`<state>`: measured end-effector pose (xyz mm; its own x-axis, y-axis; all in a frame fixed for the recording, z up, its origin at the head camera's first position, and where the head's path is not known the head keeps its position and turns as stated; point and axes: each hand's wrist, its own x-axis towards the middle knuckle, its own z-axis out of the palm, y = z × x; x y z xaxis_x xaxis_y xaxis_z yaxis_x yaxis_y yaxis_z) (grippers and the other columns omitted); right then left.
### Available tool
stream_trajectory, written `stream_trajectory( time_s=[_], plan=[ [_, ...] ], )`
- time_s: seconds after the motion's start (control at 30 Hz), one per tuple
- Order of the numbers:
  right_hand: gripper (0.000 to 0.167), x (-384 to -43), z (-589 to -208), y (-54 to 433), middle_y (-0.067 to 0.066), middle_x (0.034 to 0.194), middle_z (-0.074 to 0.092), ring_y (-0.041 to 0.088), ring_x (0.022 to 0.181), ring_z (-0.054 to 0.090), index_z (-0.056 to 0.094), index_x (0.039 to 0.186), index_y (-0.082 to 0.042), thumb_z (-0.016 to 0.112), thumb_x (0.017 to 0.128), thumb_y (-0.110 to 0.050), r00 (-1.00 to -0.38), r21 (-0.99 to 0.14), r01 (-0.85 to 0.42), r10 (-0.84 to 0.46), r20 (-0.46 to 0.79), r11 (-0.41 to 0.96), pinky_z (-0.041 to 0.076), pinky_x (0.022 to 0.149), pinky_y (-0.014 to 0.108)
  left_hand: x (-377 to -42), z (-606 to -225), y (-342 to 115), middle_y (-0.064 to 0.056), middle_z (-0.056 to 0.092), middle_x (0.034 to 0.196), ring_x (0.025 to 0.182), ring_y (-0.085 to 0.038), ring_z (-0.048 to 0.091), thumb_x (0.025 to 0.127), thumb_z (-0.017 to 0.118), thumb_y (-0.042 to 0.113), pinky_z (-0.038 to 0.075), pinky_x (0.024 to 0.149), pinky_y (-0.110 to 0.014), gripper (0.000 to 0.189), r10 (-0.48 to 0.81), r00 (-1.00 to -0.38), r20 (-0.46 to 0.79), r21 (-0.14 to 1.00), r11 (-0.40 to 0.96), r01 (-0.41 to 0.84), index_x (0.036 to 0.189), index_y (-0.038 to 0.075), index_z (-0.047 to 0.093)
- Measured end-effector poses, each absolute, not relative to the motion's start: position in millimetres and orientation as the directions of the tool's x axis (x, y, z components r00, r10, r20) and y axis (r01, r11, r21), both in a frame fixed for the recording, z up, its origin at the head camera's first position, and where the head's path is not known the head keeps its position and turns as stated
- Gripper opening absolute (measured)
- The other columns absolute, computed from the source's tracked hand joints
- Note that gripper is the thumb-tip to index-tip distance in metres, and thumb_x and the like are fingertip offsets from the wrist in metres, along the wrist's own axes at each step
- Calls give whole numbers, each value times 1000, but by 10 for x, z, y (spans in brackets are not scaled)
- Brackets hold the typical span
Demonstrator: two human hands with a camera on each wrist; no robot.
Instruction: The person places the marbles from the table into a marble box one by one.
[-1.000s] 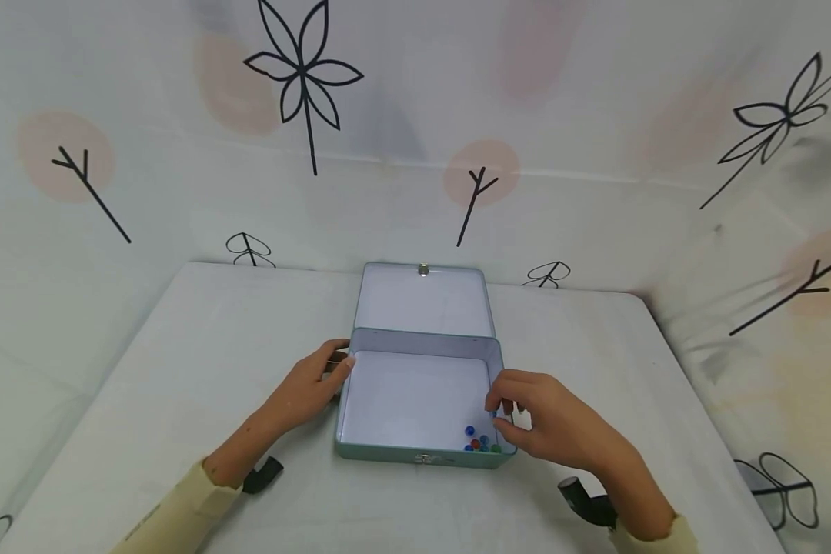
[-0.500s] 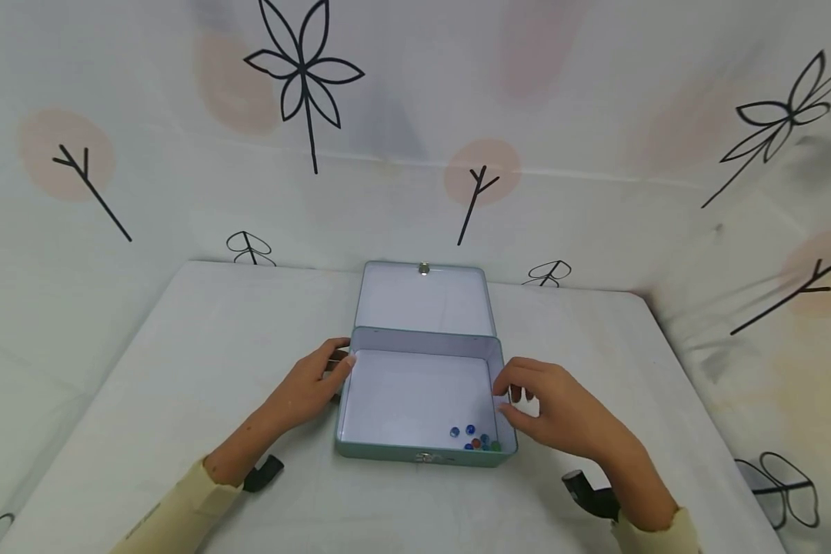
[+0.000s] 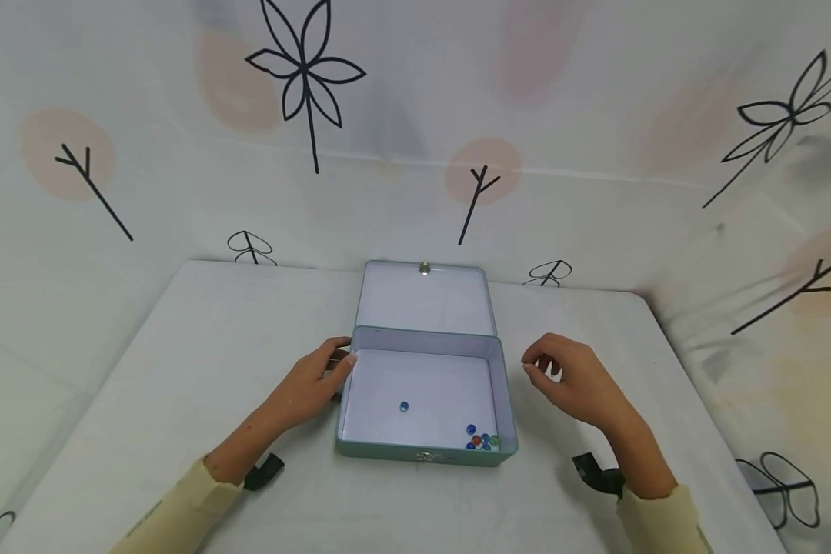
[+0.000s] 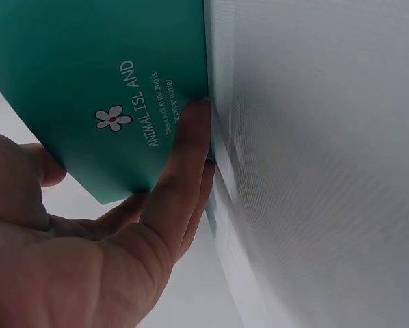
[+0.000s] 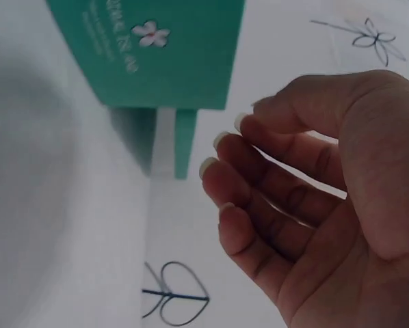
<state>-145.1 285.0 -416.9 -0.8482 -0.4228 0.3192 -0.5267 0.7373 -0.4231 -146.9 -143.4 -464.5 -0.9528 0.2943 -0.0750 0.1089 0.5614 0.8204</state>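
Observation:
A green tin box [image 3: 425, 458] with a pale lining stands on the table, its hinged lid [image 3: 425, 300] laid back. My left hand [image 3: 318, 381] holds the box's left wall, thumb at the rim and fingers along the outer side, as the left wrist view also shows. One blue marble [image 3: 405, 406] lies apart on the box floor. In the front right corner sit several more, among them a red marble [image 3: 476, 441] and a green marble [image 3: 495, 441]. My right hand [image 3: 573, 381] hovers right of the box, fingers loosely curled, holding nothing.
A white-covered table [image 3: 270, 308] lies under the box. Behind it rises a pale backdrop [image 3: 388, 208] printed with black plant drawings. A metal clasp [image 3: 425, 268] sits on the lid's far edge, and a latch [image 3: 425, 457] on the box's front.
My right hand has let go of a blue marble and moved right, away from the box. That marble has rolled left to mid-box. My left hand has stayed put.

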Motion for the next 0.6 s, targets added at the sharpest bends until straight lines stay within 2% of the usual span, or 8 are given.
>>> stream_trajectory(
  time_s=[0.17, 0.4, 0.6],
  plan=[
    [16, -1531, -4272, 2973, -3, 94, 69, 10, 79, 61, 74, 101, -8, 78, 91, 4, -876, -410, -466, -343, 340, 784, 56, 68, 34, -1496, -4666, -1464, -15, 60, 148, 132, -32, 61, 113, 47, 50, 55, 106, -50, 63, 312, -948, -63, 809, 572, 134, 160, 9, 41],
    [16, -1575, -4369, 3111, 1, 95, 70, 15, 80, 63, 74, 102, -7, 78, 90, 4, -883, -405, -426, -276, 379, 809, 56, 67, 35, -1541, -4688, -1510, -16, 61, 145, 129, -32, 63, 112, 51, 46, 60, 97, -44, 58, 348, -937, -34, 808, 561, 179, 156, 8, 46],
    [14, -1559, -4413, 3157, 4, 98, 71, 19, 82, 67, 74, 105, -6, 77, 93, 0, -890, -420, -393, -225, 396, 818, 56, 68, 37, -1565, -4682, -1567, -12, 63, 143, 128, -28, 64, 112, 51, 47, 60, 97, -40, 57, 367, -930, -26, 807, 556, 197, 155, 9, 49]
  ],
)
